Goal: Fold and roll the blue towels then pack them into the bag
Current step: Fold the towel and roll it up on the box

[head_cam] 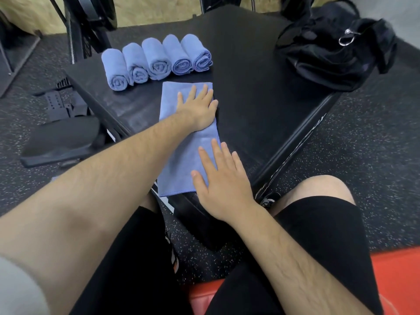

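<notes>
Folded blue towel (179,169) lies lengthwise on black surface (250,98), just near of five rolled towels (156,60); bag (336,55) far right. Left grip (197,110) and right grip (223,180) both flat, fingers straight, pressing it. Best: smooth creases, square edges, roll tight from near end

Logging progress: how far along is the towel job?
Done: five rolled towels lined up on the bench. In hand: a sixth towel folded flat, left hand and right hand pressing it. Left: roll it, pack all in the bag.
</notes>
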